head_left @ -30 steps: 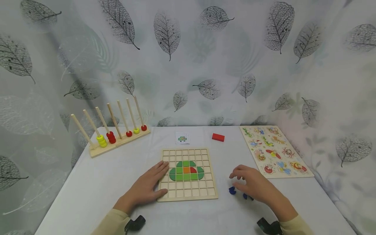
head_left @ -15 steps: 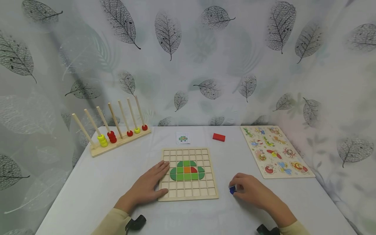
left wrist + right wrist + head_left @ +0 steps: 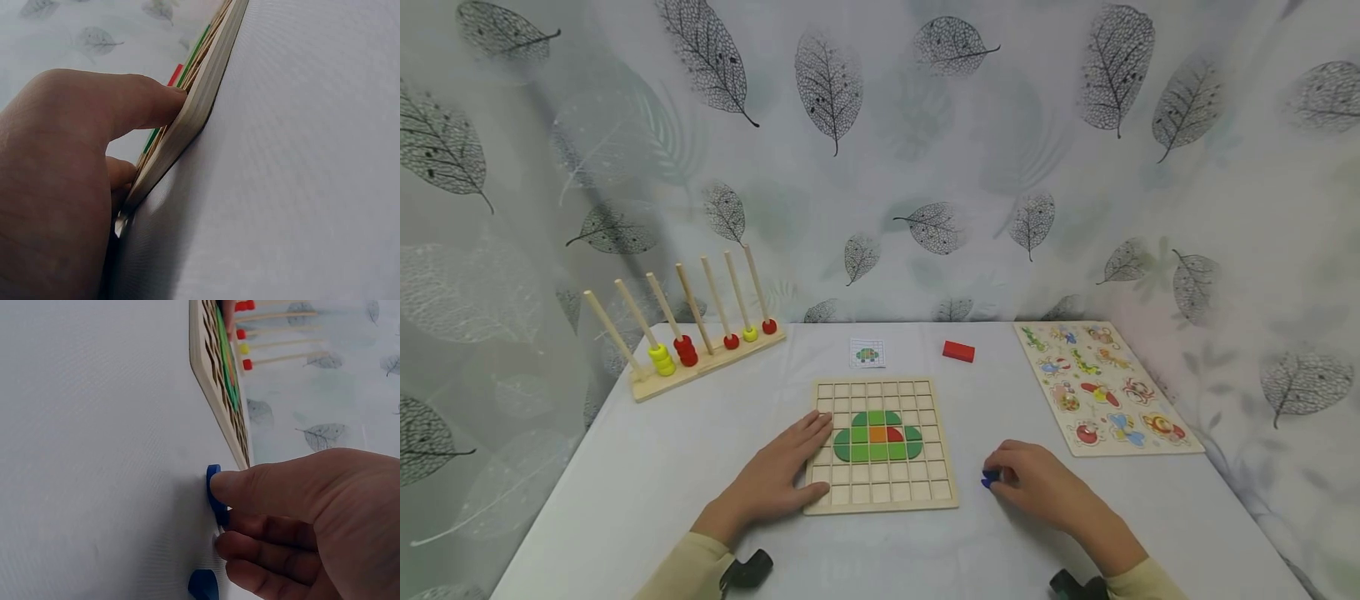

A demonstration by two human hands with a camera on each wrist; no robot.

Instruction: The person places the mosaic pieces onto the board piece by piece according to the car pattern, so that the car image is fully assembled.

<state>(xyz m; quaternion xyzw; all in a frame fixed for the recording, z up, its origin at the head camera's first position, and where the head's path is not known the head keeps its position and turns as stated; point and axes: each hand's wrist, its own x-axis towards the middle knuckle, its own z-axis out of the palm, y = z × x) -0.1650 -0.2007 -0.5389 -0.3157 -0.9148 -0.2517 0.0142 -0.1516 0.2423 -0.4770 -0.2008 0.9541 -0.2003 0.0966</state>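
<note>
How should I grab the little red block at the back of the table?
Pinch the red block across its two long sides, coming straight down from above. It lies flat on the table with open space round it, so probably nothing blocks your fingers.

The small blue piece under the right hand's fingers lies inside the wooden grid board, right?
No. The small blue piece, pinched by the right hand, lies on the white table beside the wooden grid board, as the head view shows.

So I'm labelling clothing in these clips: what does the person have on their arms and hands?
Both hands are bare: no gloves, rings or watch show. The left hand and right hand come out of pale yellowish long sleeves ending at the wrist. A small black device sits at each wrist.
</note>
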